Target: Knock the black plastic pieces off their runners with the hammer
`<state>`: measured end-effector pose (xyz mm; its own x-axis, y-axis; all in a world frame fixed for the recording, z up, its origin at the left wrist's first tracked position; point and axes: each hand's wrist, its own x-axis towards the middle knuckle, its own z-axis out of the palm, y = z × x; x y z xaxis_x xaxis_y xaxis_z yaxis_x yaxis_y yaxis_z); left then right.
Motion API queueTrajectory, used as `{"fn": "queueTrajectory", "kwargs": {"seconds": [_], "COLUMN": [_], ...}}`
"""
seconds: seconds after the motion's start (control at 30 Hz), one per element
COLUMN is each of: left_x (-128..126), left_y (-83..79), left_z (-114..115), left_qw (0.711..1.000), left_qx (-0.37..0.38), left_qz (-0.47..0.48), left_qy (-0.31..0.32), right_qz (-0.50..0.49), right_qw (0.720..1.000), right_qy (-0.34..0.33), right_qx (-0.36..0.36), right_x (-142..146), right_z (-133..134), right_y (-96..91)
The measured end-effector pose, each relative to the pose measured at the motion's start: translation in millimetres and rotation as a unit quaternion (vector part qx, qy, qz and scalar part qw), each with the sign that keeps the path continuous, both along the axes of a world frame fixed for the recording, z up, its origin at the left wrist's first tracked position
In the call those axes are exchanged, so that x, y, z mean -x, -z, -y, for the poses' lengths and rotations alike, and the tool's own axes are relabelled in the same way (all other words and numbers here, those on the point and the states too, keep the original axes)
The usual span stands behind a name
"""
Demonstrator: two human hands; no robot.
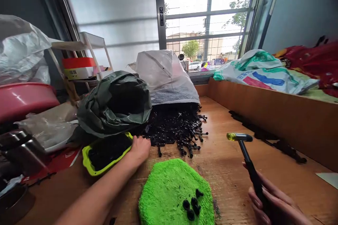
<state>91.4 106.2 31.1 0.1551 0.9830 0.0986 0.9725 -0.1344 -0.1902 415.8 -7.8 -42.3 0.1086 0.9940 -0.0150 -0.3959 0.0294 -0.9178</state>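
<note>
- right hand [274, 204] closed round a small yellow-tipped hammer [239, 137], held above the wooden bench's [224, 172] near right side; seems light and stiff, easy to grip by the handle
- left hand [138, 149] lies open, empty, beside black plastic parts [174, 130]

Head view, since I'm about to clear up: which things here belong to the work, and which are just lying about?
Work:
right hand gripping mallet
left hand beside black plastic pieces
yellow-rimmed tray
green mat with pieces on it

Lying about:
red basin
dark green bag
white shelf
printed sack
</note>
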Motion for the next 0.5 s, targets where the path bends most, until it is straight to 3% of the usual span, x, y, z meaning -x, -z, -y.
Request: {"fn": "queueTrajectory", "kwargs": {"seconds": [0.17, 0.33, 0.43, 0.5], "left_x": [16, 31, 39, 42], "left_y": [2.3, 2.8, 5.6, 7.9], "left_z": [7, 16, 25, 38], "left_qw": [1.0, 0.999, 0.985, 0.946], "left_qx": [0.002, -0.023, -0.109, -0.189], "left_qz": [-0.012, 0.006, 0.12, 0.245], "left_qy": [0.009, 0.028, 0.053, 0.102], "right_qz": [-0.039, -0.042, -0.034, -0.029], "right_qw": [0.998, 0.998, 0.998, 0.999], "right_qy": [-0.035, -0.047, -0.042, -0.041], "right_qx": [0.03, 0.023, 0.013, 0.011], "right_x": [5, 2, 1, 2], "right_z": [6, 2, 0, 0], "right_y": [-11.3, -7.3, -4.2, -4.4]}}
